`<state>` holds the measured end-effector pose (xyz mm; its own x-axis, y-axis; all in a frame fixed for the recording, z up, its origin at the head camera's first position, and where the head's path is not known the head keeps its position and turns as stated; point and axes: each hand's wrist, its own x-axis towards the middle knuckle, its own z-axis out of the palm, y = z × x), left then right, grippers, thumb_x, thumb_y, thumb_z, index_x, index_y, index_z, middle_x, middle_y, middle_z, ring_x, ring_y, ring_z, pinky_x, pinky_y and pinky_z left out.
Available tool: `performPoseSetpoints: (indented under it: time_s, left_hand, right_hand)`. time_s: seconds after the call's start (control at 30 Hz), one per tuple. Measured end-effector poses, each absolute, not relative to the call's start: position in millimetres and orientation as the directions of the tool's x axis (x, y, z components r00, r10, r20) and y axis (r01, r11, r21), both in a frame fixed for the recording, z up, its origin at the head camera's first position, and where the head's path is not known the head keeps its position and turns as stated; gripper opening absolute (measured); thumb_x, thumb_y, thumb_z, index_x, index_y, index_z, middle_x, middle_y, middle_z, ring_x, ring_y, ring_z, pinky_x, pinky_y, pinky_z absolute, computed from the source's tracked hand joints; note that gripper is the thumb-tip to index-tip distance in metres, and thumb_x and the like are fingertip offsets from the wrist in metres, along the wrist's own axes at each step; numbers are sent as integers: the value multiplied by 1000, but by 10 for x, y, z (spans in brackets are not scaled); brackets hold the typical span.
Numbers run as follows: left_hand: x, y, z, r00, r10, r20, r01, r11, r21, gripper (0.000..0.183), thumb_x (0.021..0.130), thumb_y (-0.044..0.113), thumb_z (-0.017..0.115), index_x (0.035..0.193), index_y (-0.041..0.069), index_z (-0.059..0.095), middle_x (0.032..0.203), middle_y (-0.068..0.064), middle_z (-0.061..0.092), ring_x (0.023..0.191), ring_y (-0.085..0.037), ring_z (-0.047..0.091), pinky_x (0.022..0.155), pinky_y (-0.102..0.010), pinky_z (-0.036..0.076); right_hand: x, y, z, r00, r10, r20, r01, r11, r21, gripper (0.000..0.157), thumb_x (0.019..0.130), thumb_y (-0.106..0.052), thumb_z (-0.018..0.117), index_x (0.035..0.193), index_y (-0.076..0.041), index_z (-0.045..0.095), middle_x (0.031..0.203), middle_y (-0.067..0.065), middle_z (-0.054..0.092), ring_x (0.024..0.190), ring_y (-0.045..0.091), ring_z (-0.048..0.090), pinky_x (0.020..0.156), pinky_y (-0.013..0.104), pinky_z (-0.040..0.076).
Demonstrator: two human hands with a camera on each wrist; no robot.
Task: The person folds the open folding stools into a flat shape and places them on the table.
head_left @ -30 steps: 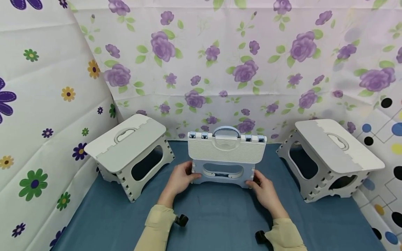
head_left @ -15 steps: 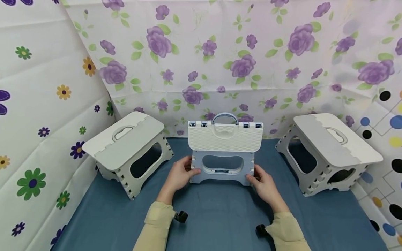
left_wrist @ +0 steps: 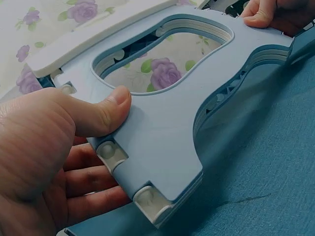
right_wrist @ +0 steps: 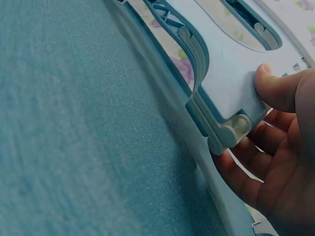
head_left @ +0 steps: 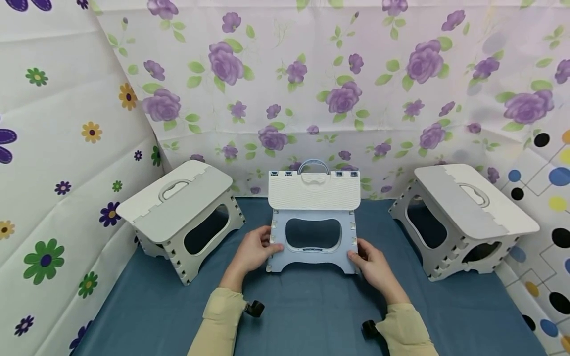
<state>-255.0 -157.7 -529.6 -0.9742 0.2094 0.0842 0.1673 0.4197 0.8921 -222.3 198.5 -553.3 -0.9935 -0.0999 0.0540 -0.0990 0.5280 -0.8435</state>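
A folding step stool (head_left: 313,190), white on its upper panel and pale blue on its leg panel (head_left: 312,254), stands folded nearly flat at the middle of the table, handle loop upward. My left hand (head_left: 254,251) grips the leg panel's left edge. In the left wrist view the left thumb (left_wrist: 106,112) lies on the blue face and the fingers curl behind. The right hand (head_left: 373,264) grips the opposite edge, with its thumb (right_wrist: 280,89) on the front in the right wrist view. I cannot tell whether the stool's feet touch the cloth.
Unfolded grey-and-white step stools stand on either side, one at left (head_left: 180,207) and one at right (head_left: 472,217). Blue cloth (head_left: 307,316) covers the table. A flowered curtain (head_left: 249,109) hangs close behind.
The stool has tilted back: its leg panel shows taller and its feet sit nearer me. The upper panel looks narrower and further off. Both hands keep their grip on the side edges.
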Motion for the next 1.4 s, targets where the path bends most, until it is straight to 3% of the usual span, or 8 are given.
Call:
performPoseSetpoints:
  time_s: [0.5, 0.83, 1.1, 1.4]
  left_hand:
    - [-2576, -1595, -5388, -980, 199, 8, 96, 437, 894, 52, 98, 23, 82, 141, -2, 65, 111, -5, 77, 93, -15, 72, 85, -42, 59]
    - [-2566, -1621, -5367, -974, 197, -112, -11, 453, 891, 55, 104, 29, 74, 145, -5, 61, 119, -12, 76, 97, -18, 72, 87, -42, 59]
    - [-2550, -1629, -5418, -972, 191, -139, -33, 476, 879, 56, 107, 34, 70, 145, -7, 61, 127, -15, 73, 106, -23, 71, 95, -48, 56]
    - [-2548, -1620, -5435, -967, 197, -161, -49, 477, 877, 55, 107, 33, 69, 143, -8, 62, 123, -15, 74, 104, -23, 71, 94, -47, 57]
  right_hand:
    - [-2202, 1988, -5565, -997, -77, 26, -64, 548, -834, 48, 108, -31, 69, 145, -1, 62, 120, 11, 75, 95, 19, 67, 85, 39, 53]
    - [-2222, 1952, -5586, -995, -73, -66, 8, 602, -799, 62, 106, -46, 68, 145, 2, 62, 117, 8, 72, 100, 20, 64, 91, 43, 52]
    - [-2202, 1942, -5601, -991, -64, -117, 55, 602, -796, 69, 105, -51, 67, 145, 4, 61, 124, 12, 71, 105, 24, 64, 95, 48, 52]
    - [-2198, 1949, -5576, -989, -77, -128, 59, 589, -806, 73, 106, -54, 64, 147, 6, 59, 137, 21, 67, 120, 34, 64, 102, 56, 51]
